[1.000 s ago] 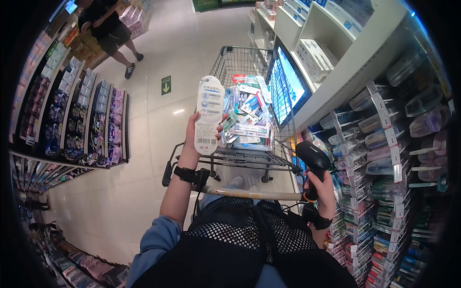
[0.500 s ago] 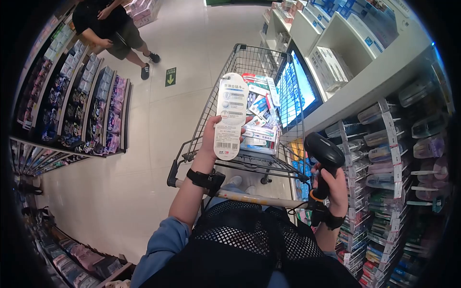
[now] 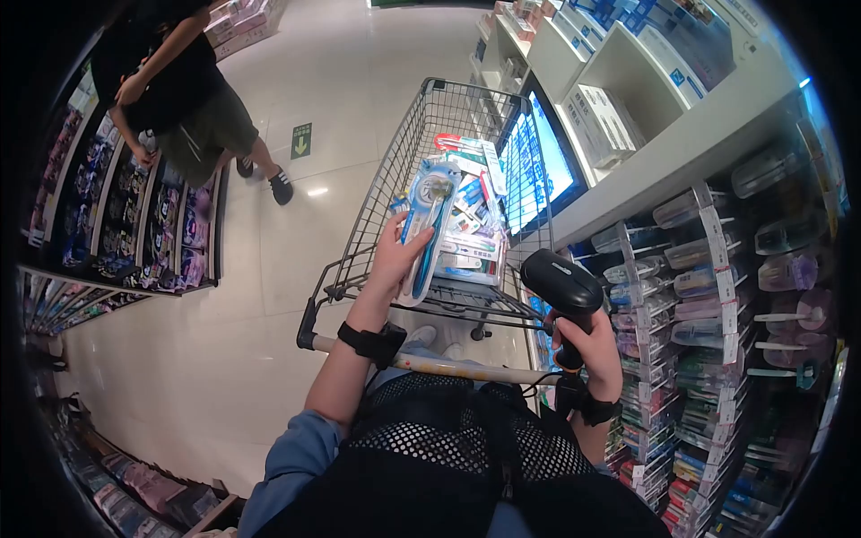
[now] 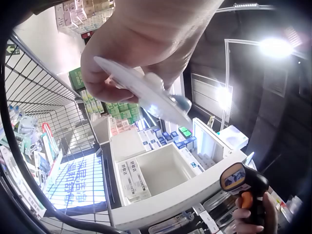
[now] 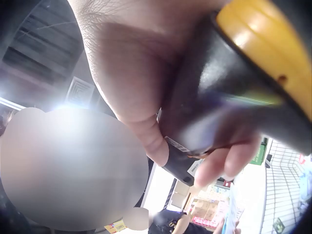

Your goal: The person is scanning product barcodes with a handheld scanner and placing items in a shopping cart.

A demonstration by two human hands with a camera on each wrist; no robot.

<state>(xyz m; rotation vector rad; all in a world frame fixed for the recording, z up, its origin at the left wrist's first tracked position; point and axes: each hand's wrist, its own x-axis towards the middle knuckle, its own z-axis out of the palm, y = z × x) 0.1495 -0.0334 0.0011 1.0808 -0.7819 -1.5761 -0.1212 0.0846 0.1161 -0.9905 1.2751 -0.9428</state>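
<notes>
Well, our left hand (image 3: 393, 257) grasps a toothbrush pack (image 3: 437, 208), brush side up, at eleven o'clock above the cart (image 3: 434, 83); our right hand (image 3: 594, 348) grips the scanner (image 3: 562, 280) at one o'clock. We'd best pinch the pack by its edges, hold its face unshaded, and carry the scanner clear of the wires.

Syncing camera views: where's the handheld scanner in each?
Head: scanner right of centre, just below mid-height.
Left wrist: scanner at lower right.
Right wrist: scanner large, from centre to upper right, cut off by the frame edge.
Shared landmark: the right hand gripping it, visible in all three.
</notes>
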